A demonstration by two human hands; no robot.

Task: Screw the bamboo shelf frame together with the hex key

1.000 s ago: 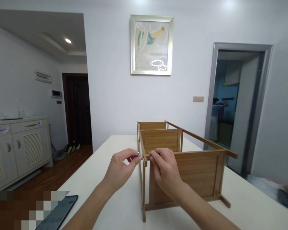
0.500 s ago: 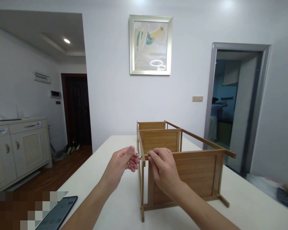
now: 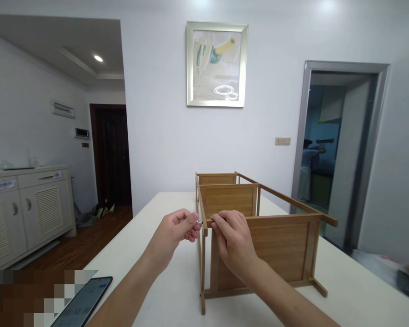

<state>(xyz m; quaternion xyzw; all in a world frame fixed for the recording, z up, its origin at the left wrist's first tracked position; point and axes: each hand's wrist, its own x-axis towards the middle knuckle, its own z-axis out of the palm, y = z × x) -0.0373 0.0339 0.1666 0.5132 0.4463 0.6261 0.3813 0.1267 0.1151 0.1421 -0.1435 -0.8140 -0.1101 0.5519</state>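
A wooden shelf rack (image 3: 279,250) lies on its side on the white table (image 3: 170,290), its paneled shelves standing upright. At its near left upper corner, my left hand (image 3: 177,227) pinches a small silver metal piece (image 3: 199,222) that looks like a hex key. The tip of this piece points at the outer face of the rack's side rail (image 3: 205,225); my fingers partly cover it, and I cannot tell how deep it sits. Just right of that rail, my right hand (image 3: 235,236) grips the top edge of the nearest shelf panel, fingers curled over it.
A phone (image 3: 85,302) lies on the table's near left part. Behind the table is a wall with a framed picture (image 3: 216,63). A white cabinet (image 3: 37,195) stands at the left, and a doorway (image 3: 337,150) opens on the right. Plastic-wrapped items (image 3: 388,270) sit at the right.
My left thumb and fingers have closed in nearer the rail, covering more of the metal piece. My right hand keeps its grip on the rack. The view has shifted slightly.
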